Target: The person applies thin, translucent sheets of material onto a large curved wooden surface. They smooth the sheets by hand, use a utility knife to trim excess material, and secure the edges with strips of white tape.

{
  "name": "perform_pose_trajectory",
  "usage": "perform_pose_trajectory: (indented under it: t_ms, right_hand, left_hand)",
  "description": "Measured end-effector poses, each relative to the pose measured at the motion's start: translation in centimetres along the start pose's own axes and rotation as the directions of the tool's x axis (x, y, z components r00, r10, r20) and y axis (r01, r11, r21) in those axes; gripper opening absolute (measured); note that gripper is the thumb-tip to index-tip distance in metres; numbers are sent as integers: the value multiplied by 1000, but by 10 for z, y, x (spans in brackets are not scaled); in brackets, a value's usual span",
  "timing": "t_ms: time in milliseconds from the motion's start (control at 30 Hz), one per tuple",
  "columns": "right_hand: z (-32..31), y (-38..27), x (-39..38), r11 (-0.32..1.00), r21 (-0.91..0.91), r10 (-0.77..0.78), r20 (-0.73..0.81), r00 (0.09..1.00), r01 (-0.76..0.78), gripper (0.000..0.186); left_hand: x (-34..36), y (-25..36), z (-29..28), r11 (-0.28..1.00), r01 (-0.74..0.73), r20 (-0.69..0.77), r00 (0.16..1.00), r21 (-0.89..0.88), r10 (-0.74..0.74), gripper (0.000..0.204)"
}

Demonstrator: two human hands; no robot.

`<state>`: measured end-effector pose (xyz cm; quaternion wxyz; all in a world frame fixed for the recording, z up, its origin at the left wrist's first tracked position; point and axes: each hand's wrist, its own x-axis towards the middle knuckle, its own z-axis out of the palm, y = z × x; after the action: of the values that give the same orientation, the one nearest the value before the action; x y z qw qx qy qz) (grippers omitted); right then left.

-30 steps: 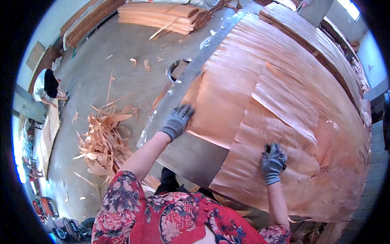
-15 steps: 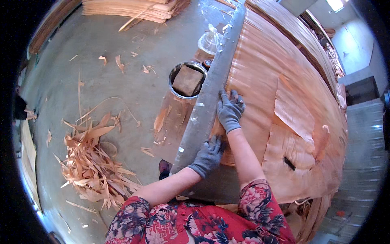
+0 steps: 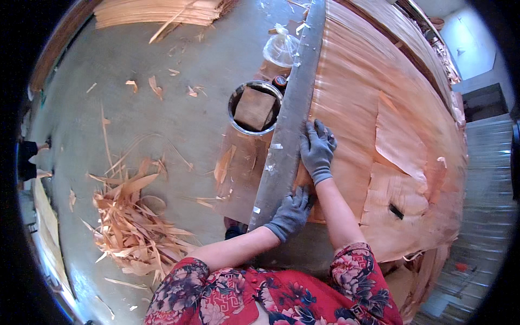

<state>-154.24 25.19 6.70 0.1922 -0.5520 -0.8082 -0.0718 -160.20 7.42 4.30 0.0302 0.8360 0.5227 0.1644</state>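
Observation:
My left hand (image 3: 290, 214), in a grey glove, lies with fingers stretched out at the veneer's edge beside a long grey metal strip (image 3: 292, 108) along the work surface's left side. My right hand (image 3: 318, 149), also gloved, rests above it on the same edge, fingers apart and laid on the wood. The large pale reddish veneer sheet (image 3: 346, 92) spreads rightward, with torn overlapping pieces (image 3: 401, 141) on it. A small black object (image 3: 396, 211) lies on these pieces, away from both hands. What is under my fingertips is partly hidden.
Left of the strip are a metal bucket (image 3: 235, 114) with a brown block (image 3: 254, 108) inside and a clear plastic bag (image 3: 279, 51). A pile of shavings (image 3: 130, 222) lies on the floor; stacked sheets (image 3: 151, 13) stand behind. A person in dark clothing (image 3: 27, 160) is at the far left.
My right hand has left the black object and moved leftward to the strip. My left hand has shifted down along the edge. The view has turned, bringing the bucket fully into sight.

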Motion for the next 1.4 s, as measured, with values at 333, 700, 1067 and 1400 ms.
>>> perform_pose_trajectory:
  t_ms: [333,700,1067,1400]
  right_hand:
    - [5,-5,5,988,-86,127,-31,991,-130,62]
    - [-4,-8,2,974,-146,180,47,982,-172,55]
    - [3,-10,1,963,-156,218,-20,976,-219,53]
    - [2,-4,-1,943,-146,295,-58,954,-300,48]
  left_hand:
    - [5,-12,-14,992,-103,106,990,69,96,41]
    - [5,-46,-7,939,-303,100,942,-164,322,44]
    - [12,-91,-24,807,-511,-122,858,-297,498,42]
    - [45,-250,-79,918,-1,-219,971,-395,-93,41]
